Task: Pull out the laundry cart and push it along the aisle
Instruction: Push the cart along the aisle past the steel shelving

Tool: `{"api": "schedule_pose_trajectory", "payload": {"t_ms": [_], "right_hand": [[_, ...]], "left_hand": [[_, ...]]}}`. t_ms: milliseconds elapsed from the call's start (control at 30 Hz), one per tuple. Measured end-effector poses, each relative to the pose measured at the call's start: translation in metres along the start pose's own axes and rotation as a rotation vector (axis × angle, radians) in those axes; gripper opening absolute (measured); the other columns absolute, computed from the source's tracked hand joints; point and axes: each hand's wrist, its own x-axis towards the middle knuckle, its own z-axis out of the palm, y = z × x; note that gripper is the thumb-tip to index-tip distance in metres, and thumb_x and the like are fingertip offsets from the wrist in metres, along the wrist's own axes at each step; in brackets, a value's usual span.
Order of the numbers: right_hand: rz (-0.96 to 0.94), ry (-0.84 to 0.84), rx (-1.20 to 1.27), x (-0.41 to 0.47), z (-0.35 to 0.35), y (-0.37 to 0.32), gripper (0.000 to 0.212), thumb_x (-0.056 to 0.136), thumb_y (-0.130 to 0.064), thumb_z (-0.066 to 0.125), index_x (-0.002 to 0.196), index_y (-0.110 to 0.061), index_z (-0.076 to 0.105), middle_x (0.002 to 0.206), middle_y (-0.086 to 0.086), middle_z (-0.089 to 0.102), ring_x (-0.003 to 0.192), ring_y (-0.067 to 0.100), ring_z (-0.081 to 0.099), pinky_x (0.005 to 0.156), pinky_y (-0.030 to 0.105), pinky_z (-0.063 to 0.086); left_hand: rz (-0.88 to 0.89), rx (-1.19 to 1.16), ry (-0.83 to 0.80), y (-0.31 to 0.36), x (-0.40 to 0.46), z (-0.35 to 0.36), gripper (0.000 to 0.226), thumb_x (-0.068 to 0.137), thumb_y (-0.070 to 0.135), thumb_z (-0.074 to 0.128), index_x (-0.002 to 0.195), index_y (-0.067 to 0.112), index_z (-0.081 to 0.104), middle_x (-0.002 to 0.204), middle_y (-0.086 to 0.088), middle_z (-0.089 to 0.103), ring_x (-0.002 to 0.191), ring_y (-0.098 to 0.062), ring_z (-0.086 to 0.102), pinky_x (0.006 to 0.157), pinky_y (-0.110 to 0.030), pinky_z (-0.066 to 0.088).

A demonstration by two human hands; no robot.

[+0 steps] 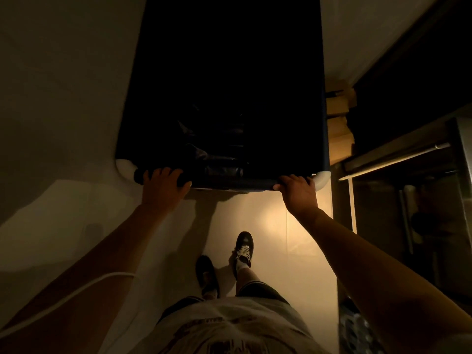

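Observation:
The laundry cart is a large dark fabric bin with white rounded corner bumpers, filling the upper middle of the head view. Its inside is almost black; a crumpled dark bag shows near the close edge. My left hand is closed over the near rim toward the left corner. My right hand grips the same rim beside the right corner bumper. Both arms reach forward, and my feet stand mid-stride on the floor behind the cart.
A pale wall runs close along the cart's left side. On the right stand stacked cardboard boxes and a metal cabinet with a bar handle. The lit floor lies between me and the cart.

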Motion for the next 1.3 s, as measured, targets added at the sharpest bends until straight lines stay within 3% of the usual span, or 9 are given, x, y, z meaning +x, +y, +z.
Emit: {"api": "schedule_pose_trajectory", "payload": {"t_ms": [833,1000,1200,1300], "right_hand": [[-0.059,-0.039,-0.017,0.034,-0.006,0.01,0.032,0.102,-0.047,0.041,0.123,-0.032,0.061,0.117,-0.003,0.068,0.115,0.026,0.06,0.102,0.047,0.04],[-0.068,-0.046,-0.017,0.035,-0.005,0.011,0.035,0.102,-0.049,0.04,0.124,-0.032,0.061,0.118,-0.003,0.068,0.115,0.027,0.059,0.102,0.047,0.038],[-0.098,-0.054,-0.021,0.035,-0.009,0.013,0.042,0.102,-0.053,0.036,0.128,-0.029,0.059,0.121,-0.002,0.067,0.117,0.026,0.058,0.103,0.047,0.037],[-0.107,-0.065,-0.031,0.034,-0.009,0.014,0.047,0.103,-0.055,0.033,0.129,-0.025,0.057,0.122,0.0,0.065,0.117,0.027,0.057,0.103,0.046,0.036]], "left_hand": [[-0.086,-0.071,-0.026,0.01,0.027,-0.011,0.052,0.096,0.05,0.056,0.138,0.019,0.057,0.143,-0.011,0.058,0.137,-0.036,0.049,0.12,-0.06,0.026],[-0.043,-0.165,0.024,0.041,0.023,-0.012,0.055,0.092,0.047,0.043,0.134,0.017,0.062,0.136,-0.011,0.063,0.131,-0.035,0.054,0.117,-0.056,0.03],[0.01,-0.133,0.003,0.074,0.029,-0.003,0.045,0.104,0.047,0.039,0.136,0.022,0.059,0.142,-0.006,0.06,0.136,-0.031,0.05,0.123,-0.059,0.016],[0.032,-0.067,0.01,0.075,0.033,0.005,0.049,0.105,0.049,0.033,0.134,0.02,0.061,0.137,-0.008,0.062,0.132,-0.032,0.052,0.122,-0.06,0.017]]}}
